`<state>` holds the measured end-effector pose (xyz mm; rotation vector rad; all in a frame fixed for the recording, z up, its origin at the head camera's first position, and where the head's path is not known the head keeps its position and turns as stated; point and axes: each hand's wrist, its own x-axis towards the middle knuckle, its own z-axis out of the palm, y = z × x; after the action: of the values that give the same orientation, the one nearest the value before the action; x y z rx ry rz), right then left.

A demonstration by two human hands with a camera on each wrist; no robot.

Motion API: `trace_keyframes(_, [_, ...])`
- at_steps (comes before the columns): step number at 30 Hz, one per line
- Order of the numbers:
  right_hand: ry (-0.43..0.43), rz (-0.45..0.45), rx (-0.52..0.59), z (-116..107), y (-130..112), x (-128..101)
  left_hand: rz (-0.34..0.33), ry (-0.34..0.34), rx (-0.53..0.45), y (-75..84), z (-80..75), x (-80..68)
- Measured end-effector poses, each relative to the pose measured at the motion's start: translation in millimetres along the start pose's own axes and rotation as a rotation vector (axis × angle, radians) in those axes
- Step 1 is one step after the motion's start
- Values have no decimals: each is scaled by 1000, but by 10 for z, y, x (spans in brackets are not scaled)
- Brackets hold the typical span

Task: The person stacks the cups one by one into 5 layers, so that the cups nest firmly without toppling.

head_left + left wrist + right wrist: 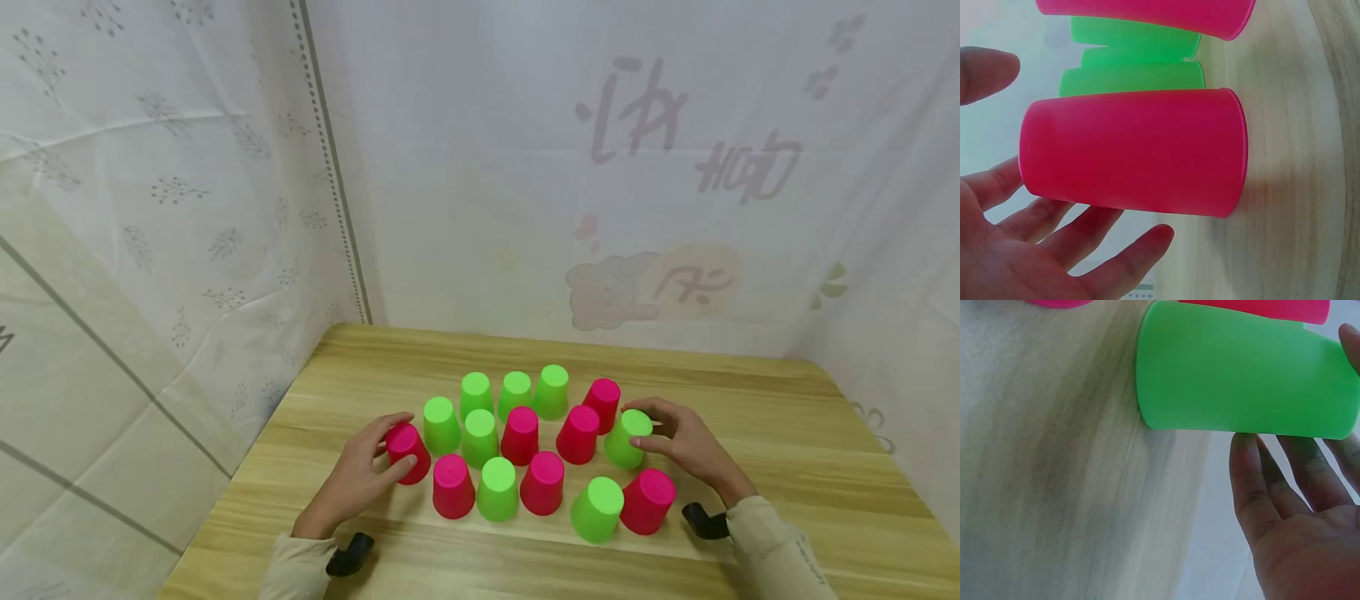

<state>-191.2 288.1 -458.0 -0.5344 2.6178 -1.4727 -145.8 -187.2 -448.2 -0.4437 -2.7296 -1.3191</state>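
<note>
Left hand [360, 475] cups the pink cup [407, 452], right hand [686, 446] the green cup [627, 437], fingers loosely curved round each; cups look light, stiff, slick plastic—best gripped mid-wall.

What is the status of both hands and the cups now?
Left hand around the end pink cup, grip not confirmed. Right hand at a green cup, fingers near it. Other cups crowd both sides.
</note>
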Motion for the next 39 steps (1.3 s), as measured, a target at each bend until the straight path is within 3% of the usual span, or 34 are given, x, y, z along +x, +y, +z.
trace_keyframes(9, [9,-19,-21,-52,42,13,-33,11,26,-40,15,-5])
trace_keyframes(21, [-38,37,-76,-373,59,189,-33,10,-8,-40,-10,-11])
trace_keyframes(30, [-37,43,-82,-604,95,491,-19,16,-23,-11,-15,-9])
trace_keyframes(39, [-26,69,-122,-603,37,839,-17,23,-17,-28,-3,-13])
